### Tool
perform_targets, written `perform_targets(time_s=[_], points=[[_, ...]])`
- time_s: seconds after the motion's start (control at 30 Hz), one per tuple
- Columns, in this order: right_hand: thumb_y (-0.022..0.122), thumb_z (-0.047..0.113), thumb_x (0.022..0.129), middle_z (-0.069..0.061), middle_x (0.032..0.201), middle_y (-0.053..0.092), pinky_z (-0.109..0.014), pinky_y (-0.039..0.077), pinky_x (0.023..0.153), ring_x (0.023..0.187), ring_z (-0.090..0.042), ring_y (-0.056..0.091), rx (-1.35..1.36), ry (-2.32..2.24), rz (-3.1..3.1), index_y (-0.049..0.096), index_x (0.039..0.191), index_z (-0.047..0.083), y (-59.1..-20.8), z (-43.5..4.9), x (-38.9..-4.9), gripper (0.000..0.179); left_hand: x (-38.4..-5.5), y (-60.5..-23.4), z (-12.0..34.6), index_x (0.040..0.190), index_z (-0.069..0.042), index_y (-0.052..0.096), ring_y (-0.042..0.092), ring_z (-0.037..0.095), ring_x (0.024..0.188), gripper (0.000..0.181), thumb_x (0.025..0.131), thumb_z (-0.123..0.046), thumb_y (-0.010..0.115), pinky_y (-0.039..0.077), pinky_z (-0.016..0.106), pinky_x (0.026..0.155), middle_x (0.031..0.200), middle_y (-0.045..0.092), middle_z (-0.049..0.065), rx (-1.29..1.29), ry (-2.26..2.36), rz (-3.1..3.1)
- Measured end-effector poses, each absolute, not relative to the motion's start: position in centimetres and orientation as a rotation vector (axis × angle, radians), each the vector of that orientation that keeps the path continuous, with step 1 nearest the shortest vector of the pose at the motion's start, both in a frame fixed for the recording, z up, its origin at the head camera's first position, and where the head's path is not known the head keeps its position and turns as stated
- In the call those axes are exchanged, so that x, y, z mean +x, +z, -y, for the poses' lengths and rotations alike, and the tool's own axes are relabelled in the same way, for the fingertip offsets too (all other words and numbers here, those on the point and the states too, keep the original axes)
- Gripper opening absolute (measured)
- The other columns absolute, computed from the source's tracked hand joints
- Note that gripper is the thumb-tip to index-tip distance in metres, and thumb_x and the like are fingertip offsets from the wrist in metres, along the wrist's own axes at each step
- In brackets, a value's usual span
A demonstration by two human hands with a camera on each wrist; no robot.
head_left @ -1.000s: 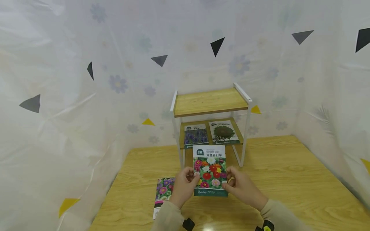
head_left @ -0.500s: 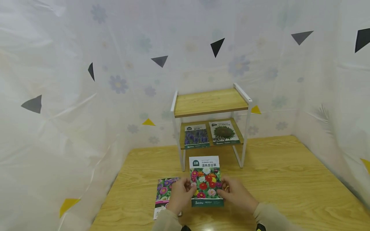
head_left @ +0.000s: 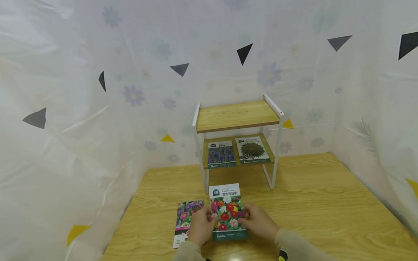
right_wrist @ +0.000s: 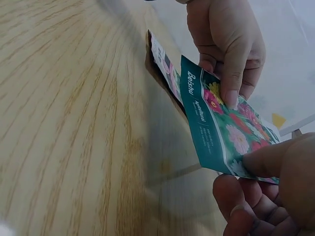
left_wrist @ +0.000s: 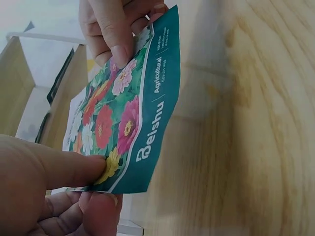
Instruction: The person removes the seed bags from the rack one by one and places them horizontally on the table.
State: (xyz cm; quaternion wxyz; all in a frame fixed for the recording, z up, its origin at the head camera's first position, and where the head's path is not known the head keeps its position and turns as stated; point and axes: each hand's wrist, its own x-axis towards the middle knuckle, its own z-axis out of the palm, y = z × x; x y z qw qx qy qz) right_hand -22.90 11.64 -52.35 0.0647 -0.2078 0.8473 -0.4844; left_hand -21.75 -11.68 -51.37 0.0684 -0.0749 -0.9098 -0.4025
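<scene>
A: Hands?
B: Your left hand point(head_left: 201, 226) pinches the left edge of the zinnia packet point(head_left: 226, 210). Your right hand point(head_left: 260, 223) pinches the right edge. Thumbs point(left_wrist: 81, 169) on the printed face, fingers point(left_wrist: 101, 214) curled behind.

A: Where's that packet now?
B: In front of you, between your 2 hands, just above the wooden surface point(head_left: 313, 203), near side of the rack point(head_left: 238, 115). Face up toward you, tilted, top edge pointing at the rack.

A: Markings?
B: White header, dark green badge, mixed red, pink, white and yellow blooms. Green band along the bottom reads "Beishu".

A: Anything by your left?
B: Yes, 1 pink-and-purple flower packet point(head_left: 183, 220) lying on the surface. Your left hand hides part of it in the head view.

A: Rack?
B: White frame, 2 wooden tiers. Lower tier point(head_left: 268, 145) carries 2 packets side by side: lavender-coloured packet point(head_left: 221, 156) on your left, sunflower packet point(head_left: 253, 150) on your right.

A: Backdrop?
B: Pale sheet point(head_left: 209, 43), faint flower prints, black, grey and yellow triangles.

A: Sleeves?
B: Yours are beige point(head_left: 300, 246).
</scene>
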Motion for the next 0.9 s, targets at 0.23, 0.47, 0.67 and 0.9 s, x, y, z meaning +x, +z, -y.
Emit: perform_targets(time_s=[0.23,0.47,0.67,0.9], points=[[0.068,0.022,0.090,0.003,0.063,0.057,-0.022,0.042,0.044,0.050,-0.007,0.052,-0.608,-1.465,-2.503,0.057,0.084,0.008,-53.4,-10.9,-23.3,0.019,-21.8,-52.1,11.9,0.096,0.002,0.067,0.050,0.009,0.061,0.021,0.083,-0.012,0.075,0.042,0.026,0.052,0.068,0.055,-0.004,-0.141,-1.169,2.822],[0.069,0.024,0.090,0.004,0.061,0.055,-0.021,0.038,0.043,0.049,-0.006,0.047,-0.577,-1.413,-2.504,0.058,0.081,0.010,-54.4,-10.8,-23.6,0.020,-21.9,-52.6,11.8,0.106,0.008,0.067,0.054,0.010,0.064,0.033,0.081,-0.011,0.075,0.047,0.030,0.056,0.071,0.061,0.001,-0.118,-1.094,2.863],[0.069,0.029,0.089,0.006,0.062,0.052,-0.020,0.036,0.045,0.051,-0.005,0.044,-0.577,-1.337,-2.562,0.058,0.078,0.012,-55.0,-10.7,-23.9,0.022,-21.8,-52.5,11.7,0.105,0.009,0.067,0.063,0.022,0.076,0.034,0.079,-0.010,0.076,0.054,0.040,0.067,0.085,0.068,0.015,-0.095,-1.058,2.877],[0.071,0.030,0.087,0.007,0.064,0.052,-0.021,0.036,0.047,0.053,-0.005,0.044,-0.581,-1.267,-2.620,0.056,0.074,0.015,-55.2,-10.4,-24.3,0.024,-22.1,-52.9,11.7,0.101,0.009,0.068,0.065,0.036,0.094,0.030,0.078,-0.009,0.074,0.052,0.050,0.080,0.095,0.068,0.023,-0.061,-1.012,2.897]])
